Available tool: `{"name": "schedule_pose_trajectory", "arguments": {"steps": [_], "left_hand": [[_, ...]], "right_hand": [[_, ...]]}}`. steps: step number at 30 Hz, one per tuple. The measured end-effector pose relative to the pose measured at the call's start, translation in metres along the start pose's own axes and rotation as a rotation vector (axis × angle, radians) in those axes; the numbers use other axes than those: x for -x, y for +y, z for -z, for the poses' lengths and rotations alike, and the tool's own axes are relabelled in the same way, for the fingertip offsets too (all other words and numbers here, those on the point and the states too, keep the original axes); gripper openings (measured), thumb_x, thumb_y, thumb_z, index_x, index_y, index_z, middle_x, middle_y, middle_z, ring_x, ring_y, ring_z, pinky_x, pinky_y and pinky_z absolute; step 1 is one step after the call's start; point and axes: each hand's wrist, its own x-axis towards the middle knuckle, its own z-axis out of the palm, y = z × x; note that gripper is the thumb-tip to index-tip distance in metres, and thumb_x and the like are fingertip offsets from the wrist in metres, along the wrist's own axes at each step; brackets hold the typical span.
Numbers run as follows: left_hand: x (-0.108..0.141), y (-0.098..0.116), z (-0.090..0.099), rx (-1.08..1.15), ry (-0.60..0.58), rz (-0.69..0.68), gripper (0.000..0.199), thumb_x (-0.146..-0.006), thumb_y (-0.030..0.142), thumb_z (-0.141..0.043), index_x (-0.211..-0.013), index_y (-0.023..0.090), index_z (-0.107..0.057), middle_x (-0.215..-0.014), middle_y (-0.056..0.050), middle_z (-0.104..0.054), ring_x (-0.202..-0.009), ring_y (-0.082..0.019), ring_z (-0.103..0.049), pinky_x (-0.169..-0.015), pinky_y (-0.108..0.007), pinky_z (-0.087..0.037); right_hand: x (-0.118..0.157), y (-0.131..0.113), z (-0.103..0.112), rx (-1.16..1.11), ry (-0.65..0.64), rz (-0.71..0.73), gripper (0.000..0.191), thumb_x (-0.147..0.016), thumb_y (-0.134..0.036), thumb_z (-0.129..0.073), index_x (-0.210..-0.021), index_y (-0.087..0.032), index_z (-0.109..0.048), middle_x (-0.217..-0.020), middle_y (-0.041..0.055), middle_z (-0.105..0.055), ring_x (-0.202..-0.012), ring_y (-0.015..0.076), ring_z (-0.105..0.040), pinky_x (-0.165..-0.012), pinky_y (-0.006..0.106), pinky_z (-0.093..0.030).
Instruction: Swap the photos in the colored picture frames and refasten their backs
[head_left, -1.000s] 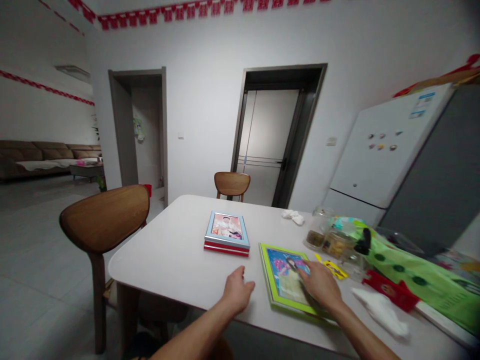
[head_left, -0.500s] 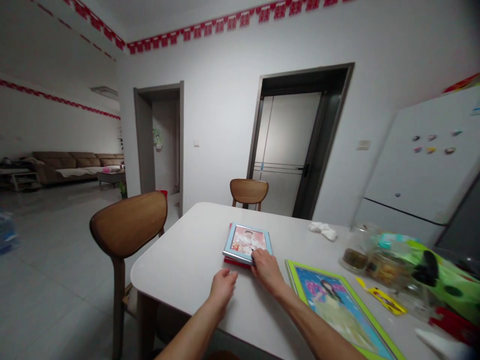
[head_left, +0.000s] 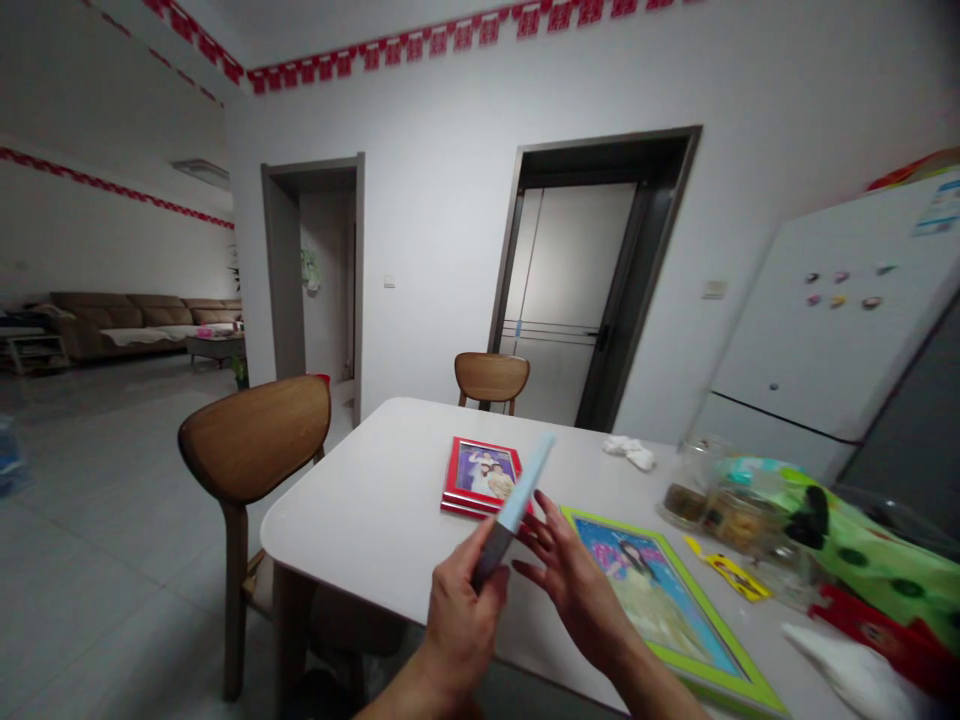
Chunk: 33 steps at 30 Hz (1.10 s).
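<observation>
- So your left hand (head_left: 463, 610) is now pinching the lower end of the one blue frame (head_left: 517, 495), thumb against fingers; half a second ago that hand had nothing in it.
- Your right hand (head_left: 562, 560) has its fingers spread just beside the frame, can't tell if they touch. Before, it was gripping that frame's edge.
- Blue frame's up off the stack now, tilted edge-on above the table (head_left: 360, 500).
- One green frame (head_left: 660, 600) showing, lying flat to your right, same spot as before.
- Red frames (head_left: 480, 475): looks like two, stacked, and the top one's picture is uncovered now.
- Three glass jars (head_left: 735, 515) past the green frame.
- Two wooden chairs (head_left: 259, 435), one left, one across.
</observation>
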Motion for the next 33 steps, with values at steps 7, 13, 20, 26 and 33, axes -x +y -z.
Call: {"name": "schedule_pose_trajectory", "arguments": {"steps": [7,13,20,26,33], "left_hand": [[0.044,-0.005,0.004,-0.632,-0.34,-0.37,0.045,-0.073,0.013,-0.046,-0.118,0.02,-0.045,-0.118,-0.009,-0.051,-0.104,-0.023,-0.048,-0.088,-0.035,-0.041],[0.069,-0.038,-0.008,-0.814,-0.393,-0.456,0.031,-0.082,0.023,-0.041,-0.112,0.023,-0.048,-0.113,-0.006,-0.055,-0.093,-0.022,-0.053,-0.079,-0.031,-0.045],[0.078,-0.053,-0.016,-0.877,-0.427,-0.584,0.025,-0.084,0.02,-0.039,-0.106,0.021,-0.05,-0.107,-0.006,-0.059,-0.081,-0.018,-0.055,-0.071,-0.027,-0.047],[0.078,-0.048,-0.014,-0.841,-0.527,-0.501,0.024,-0.08,0.018,-0.045,-0.104,0.022,-0.052,-0.107,-0.005,-0.059,-0.08,-0.019,-0.056,-0.071,-0.029,-0.046],[0.057,-0.031,0.024,-0.745,-0.614,-0.002,0.061,-0.06,0.036,-0.067,-0.115,0.02,-0.044,-0.127,-0.01,-0.041,-0.115,-0.026,-0.036,-0.098,-0.04,-0.022]], "right_hand": [[0.023,0.01,0.028,-0.148,-0.042,-0.225,0.048,-0.068,-0.042,-0.045,-0.103,-0.01,-0.055,-0.086,0.011,-0.066,-0.082,0.0236,-0.061,-0.074,0.036,-0.045],[0.022,0.044,0.044,0.259,-0.068,-0.147,0.038,-0.062,-0.025,-0.044,-0.096,-0.013,-0.056,-0.072,0.0038,-0.066,-0.067,0.0183,-0.06,-0.063,0.028,-0.046],[0.014,0.065,0.053,1.122,0.083,0.07,0.034,-0.062,-0.021,-0.043,-0.091,-0.013,-0.058,-0.072,0.0069,-0.064,-0.067,0.0181,-0.057,-0.064,0.026,-0.042],[0.017,0.062,0.047,1.396,0.026,0.124,0.026,-0.065,-0.019,-0.041,-0.081,-0.012,-0.061,-0.084,0.013,-0.061,-0.082,0.0214,-0.056,-0.076,0.029,-0.04],[0.002,0.058,0.042,1.423,-0.028,0.216,0.027,-0.063,-0.014,-0.045,-0.084,-0.015,-0.062,-0.098,0.0117,-0.057,-0.091,0.0202,-0.054,-0.079,0.027,-0.038]]}}
